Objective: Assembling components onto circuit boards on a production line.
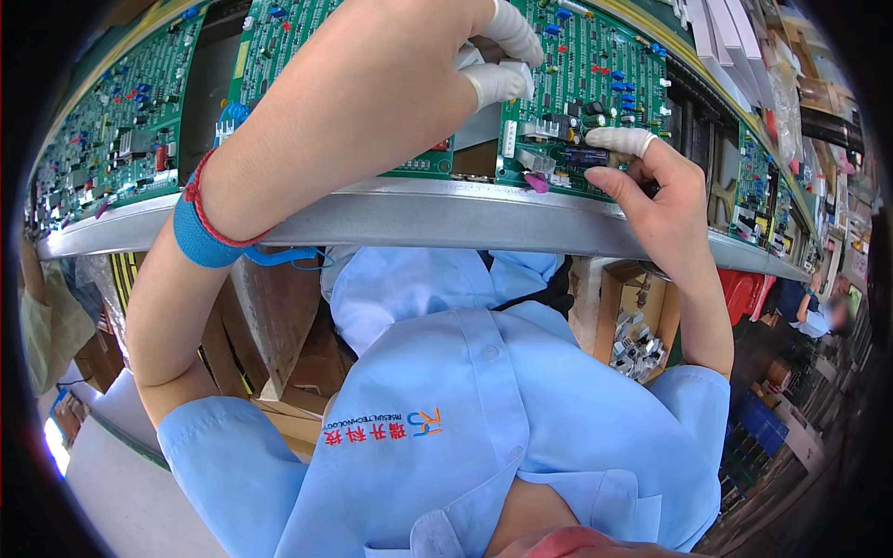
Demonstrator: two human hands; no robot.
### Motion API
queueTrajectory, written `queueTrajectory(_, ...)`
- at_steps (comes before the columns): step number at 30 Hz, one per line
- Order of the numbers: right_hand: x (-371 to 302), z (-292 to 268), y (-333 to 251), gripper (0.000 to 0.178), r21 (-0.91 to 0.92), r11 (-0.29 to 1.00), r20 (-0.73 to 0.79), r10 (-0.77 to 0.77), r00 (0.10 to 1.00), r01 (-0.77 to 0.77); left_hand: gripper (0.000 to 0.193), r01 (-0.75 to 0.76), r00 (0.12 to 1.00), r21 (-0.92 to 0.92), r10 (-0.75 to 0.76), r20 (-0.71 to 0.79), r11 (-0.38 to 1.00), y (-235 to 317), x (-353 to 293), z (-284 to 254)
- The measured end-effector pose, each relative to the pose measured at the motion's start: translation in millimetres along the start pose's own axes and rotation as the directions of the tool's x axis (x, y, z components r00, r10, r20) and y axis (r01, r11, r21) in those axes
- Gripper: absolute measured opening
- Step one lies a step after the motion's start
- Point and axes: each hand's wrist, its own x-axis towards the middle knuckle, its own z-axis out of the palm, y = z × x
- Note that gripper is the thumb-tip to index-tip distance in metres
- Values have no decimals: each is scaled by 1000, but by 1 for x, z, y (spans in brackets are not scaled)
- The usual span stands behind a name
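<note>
Over the green circuit board [558, 65] in front of me, my left hand [493, 65] is closed, its fingertips in white finger cots. Between them is a small white plastic piece [523, 78], partly hidden. My right hand [656, 177], also wearing a finger cot, pinches a dark cylindrical capacitor [584, 156] at the board's near edge. Beside it are a pale heat sink [536, 162], a purple part [537, 182] and a white upright connector [510, 138]. A blue wrist strap [200, 232] circles my left wrist.
A metal rail [400, 219] runs along the near side of the boards. Another populated board [121, 130] lies to the left, and one more [758, 186] to the right. Below the rail, a cardboard box [642, 321] holds metal parts. Other people are at the far sides.
</note>
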Motion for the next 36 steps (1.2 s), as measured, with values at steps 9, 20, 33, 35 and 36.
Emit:
queueTrajectory(9,1,14,6,24,-234,950,-129,-241,962,207,18,-33,999,-2,33,0,999,5,6,-2)
queueTrajectory(20,-2,18,-11,26,-595,729,-73,-470,880,340,19,-79,996,14,80,-37,997,3,-12,2)
queueTrajectory(33,3,2,8,33,-496,794,-135,-470,872,351,18,-32,996,-154,19,-85,987,14,2,46)
queueTrajectory(35,-6,-21,9,30,-269,937,-166,-272,948,222,17,-57,994,-123,45,-99,991,20,3,52)
queueTrajectory(36,-8,-25,23,28,-136,944,-222,-326,919,302,15,-116,988,-86,107,-107,989,25,4,56)
